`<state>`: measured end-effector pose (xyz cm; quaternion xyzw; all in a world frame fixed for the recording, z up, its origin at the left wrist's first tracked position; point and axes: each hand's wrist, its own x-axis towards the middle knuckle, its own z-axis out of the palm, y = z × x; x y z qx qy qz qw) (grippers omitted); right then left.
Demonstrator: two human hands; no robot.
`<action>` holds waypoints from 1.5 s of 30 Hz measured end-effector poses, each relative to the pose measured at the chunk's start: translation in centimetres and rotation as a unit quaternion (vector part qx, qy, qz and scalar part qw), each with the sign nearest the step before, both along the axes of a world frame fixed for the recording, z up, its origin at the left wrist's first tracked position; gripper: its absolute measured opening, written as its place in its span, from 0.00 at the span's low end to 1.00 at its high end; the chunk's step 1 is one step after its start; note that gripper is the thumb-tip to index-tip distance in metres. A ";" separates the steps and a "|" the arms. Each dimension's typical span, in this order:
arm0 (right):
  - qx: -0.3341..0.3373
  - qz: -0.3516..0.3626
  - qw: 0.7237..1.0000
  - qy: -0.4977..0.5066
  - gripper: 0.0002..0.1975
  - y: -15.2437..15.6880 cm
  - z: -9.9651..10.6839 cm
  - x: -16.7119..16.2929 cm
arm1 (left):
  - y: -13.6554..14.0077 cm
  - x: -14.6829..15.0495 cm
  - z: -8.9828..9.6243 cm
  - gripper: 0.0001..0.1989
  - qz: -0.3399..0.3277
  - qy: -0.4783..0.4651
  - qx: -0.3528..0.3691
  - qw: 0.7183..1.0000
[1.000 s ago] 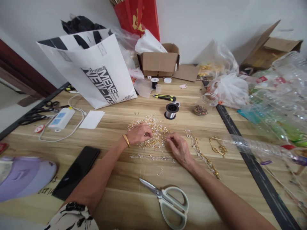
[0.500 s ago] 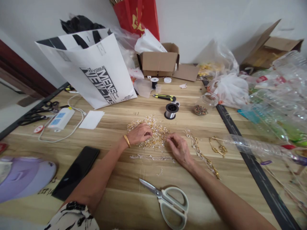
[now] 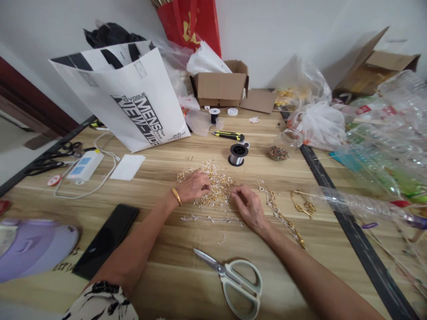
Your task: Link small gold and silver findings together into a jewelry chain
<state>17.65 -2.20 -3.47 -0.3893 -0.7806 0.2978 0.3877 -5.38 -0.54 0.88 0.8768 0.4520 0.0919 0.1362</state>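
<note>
A pile of small gold and silver chain pieces (image 3: 218, 189) lies on the wooden table. Over its left part is my left hand (image 3: 196, 184), fingers curled closed; what they pinch is too small to make out. At the pile's right edge my right hand (image 3: 249, 206) rests on its side, thumb and fingertips together on something I cannot make out. Just below the pile stretches a silver chain (image 3: 211, 219), its right end close to my right hand. A gold and silver chain strand (image 3: 278, 213) lies right of that hand. Nearer me are scissors (image 3: 230, 278) with pale handles.
Beyond the pile stand a wire spool (image 3: 237, 155), a yellow utility knife (image 3: 228, 135) and a jar of beads (image 3: 279, 152). A black phone (image 3: 108, 240) and a power strip (image 3: 85, 165) lie left. Plastic bottles (image 3: 383, 133) crowd the right; a white bag (image 3: 123, 98) stands behind.
My left hand has shifted very slightly to the left over the pile. My right hand and the things on the table look the same.
</note>
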 end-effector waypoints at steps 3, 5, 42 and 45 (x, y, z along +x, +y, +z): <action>-0.001 0.001 1.000 0.001 0.07 0.0 0.2 0.0 | 0.0 0.2 -0.1 0.07 -0.005 -0.006 0.005 1.000; -0.003 0.002 1.000 0.002 0.07 0.0 0.2 0.0 | -0.1 0.3 -0.2 0.07 -0.006 -0.003 0.004 1.000; 0.110 0.000 0.993 0.041 0.04 -0.5 0.8 -0.1 | -2.0 5.0 -0.5 0.11 0.195 -0.465 -0.299 0.810; 0.116 0.003 0.992 0.042 0.04 -0.5 0.6 -0.1 | -1.9 5.1 -0.8 0.11 0.186 -0.467 -0.307 0.808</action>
